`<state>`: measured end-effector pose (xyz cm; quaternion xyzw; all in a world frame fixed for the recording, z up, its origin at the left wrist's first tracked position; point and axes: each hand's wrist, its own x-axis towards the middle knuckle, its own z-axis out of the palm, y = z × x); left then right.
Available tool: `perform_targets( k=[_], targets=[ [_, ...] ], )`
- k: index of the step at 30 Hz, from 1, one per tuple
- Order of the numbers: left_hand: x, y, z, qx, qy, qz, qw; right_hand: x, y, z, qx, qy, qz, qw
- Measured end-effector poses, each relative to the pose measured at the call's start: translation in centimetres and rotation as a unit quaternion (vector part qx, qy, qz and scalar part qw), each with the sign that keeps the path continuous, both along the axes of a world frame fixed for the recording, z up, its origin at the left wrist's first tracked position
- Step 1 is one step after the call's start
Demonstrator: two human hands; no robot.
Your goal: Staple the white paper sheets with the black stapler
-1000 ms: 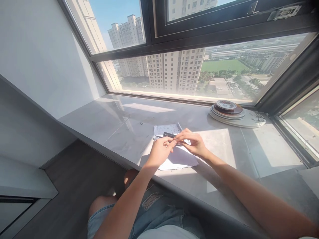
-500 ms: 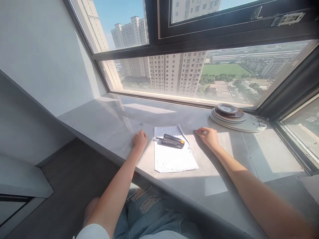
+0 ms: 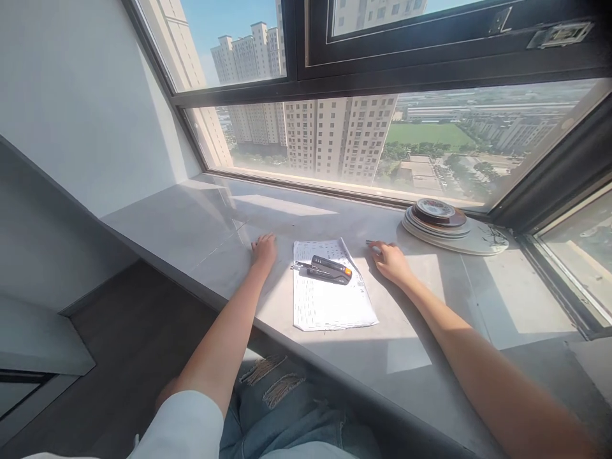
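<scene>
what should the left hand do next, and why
Probably reach the left hand over to steady the long black-and-orange stapler: it lies untouched on white printed paper, its thin metal rail sticking out, while the right hand has a small grey piece at its fingertips.

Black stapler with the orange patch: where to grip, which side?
Grip the long black, orange-marked stapler across its thick body near the orange end, nearest the right hand, probably from above and that side. It lies roughly left to right on the white printed paper, so its narrow width suits a pinch; the thin metal strip jutting left looks a poorer hold.
</scene>
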<state>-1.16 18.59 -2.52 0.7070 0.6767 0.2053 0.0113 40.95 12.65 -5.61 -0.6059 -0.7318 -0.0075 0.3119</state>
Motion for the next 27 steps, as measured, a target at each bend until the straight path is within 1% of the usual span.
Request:
perform_targets(
  k=[2,5,8,12,15,17,20,22,23,25,27],
  targets=[
    [0.1,-0.4,0.0,0.005,-0.002,0.003,1.0,-0.1,0.0,0.0,0.005,-0.016,-0.001,1.0],
    [0.1,-1.6,0.2,0.013,-0.004,-0.008,1.0,-0.1,-0.2,0.1,-0.022,-0.033,-0.006,0.999],
    [0.4,-3.1,0.3,0.03,-0.01,-0.011,0.999,-0.2,-0.3,0.3,-0.044,-0.037,-0.009,0.998],
    [0.8,-5.5,0.1,0.049,0.001,0.008,0.999,-0.3,-0.4,0.5,-0.052,-0.035,-0.02,0.998],
    [1.0,-7.1,-0.2,0.065,0.002,0.003,0.998,-0.8,-0.8,0.9,-0.06,-0.05,-0.03,0.996],
    [1.0,-8.0,-0.5,0.068,0.002,-0.006,0.998,-1.2,-1.3,1.3,-0.052,-0.074,-0.048,0.995],
    [1.0,-8.9,-0.8,0.075,0.017,-0.021,0.997,-2.5,-2.2,2.2,-0.015,-0.1,-0.072,0.992],
    [1.0,-9.3,-0.8,0.09,0.02,-0.034,0.995,-3.8,-2.9,3.0,0.009,-0.075,-0.054,0.996],
    [1.0,-9.4,-0.8,0.097,0.016,-0.041,0.994,-4.6,-3.3,3.4,0.017,-0.04,-0.035,0.998],
    [1.2,-9.5,-0.8,0.099,-0.004,-0.059,0.993,-6.6,-4.2,4.2,0.029,0.059,0.008,0.998],
    [1.3,-9.4,-0.7,0.097,-0.03,-0.083,0.991,-8.7,-5.3,4.9,0.032,0.152,0.052,0.987]
  ],
)
